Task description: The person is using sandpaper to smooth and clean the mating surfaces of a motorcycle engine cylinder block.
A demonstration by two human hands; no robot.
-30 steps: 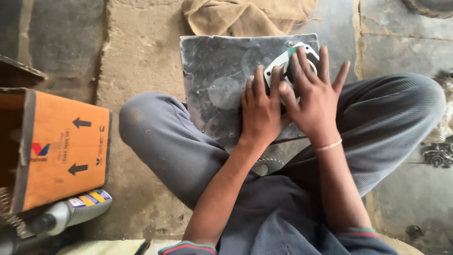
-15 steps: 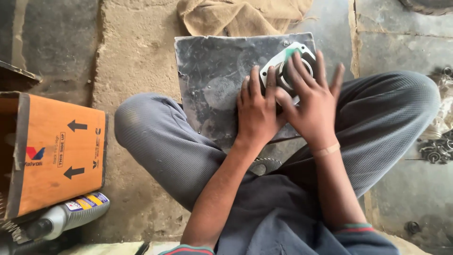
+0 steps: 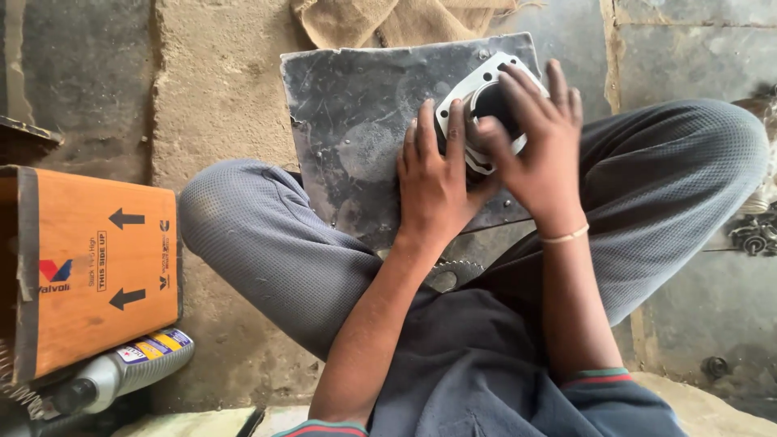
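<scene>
Rough concrete flooring (image 3: 218, 121) is spreading under a person sitting cross-legged in grey trousers, with a dark, scratched flat slab (image 3: 356, 121) lying between the knees. At about one o'clock on that slab a pale metal flange part (image 3: 477, 85) with a round dark bore is sitting flat against the surface. Both hands are pressing on it: the left hand (image 3: 433, 182) is lying palm down at the part's seven o'clock edge, fingers stretched out and close together, gripping nothing, only bearing down; the right hand (image 3: 542, 154), a thin band at its wrist, is covering the part from four o'clock with fingers spread and slightly curled over the rim, resting on it rather than closing around it. A piece of burlap cloth (image 3: 388, 20) is lying at twelve o'clock, touching the slab's far edge. An orange cardboard box (image 3: 97, 275) is standing at nine o'clock, well apart, and a grey plastic bottle (image 3: 121, 372) is lying just below it at eight o'clock
</scene>
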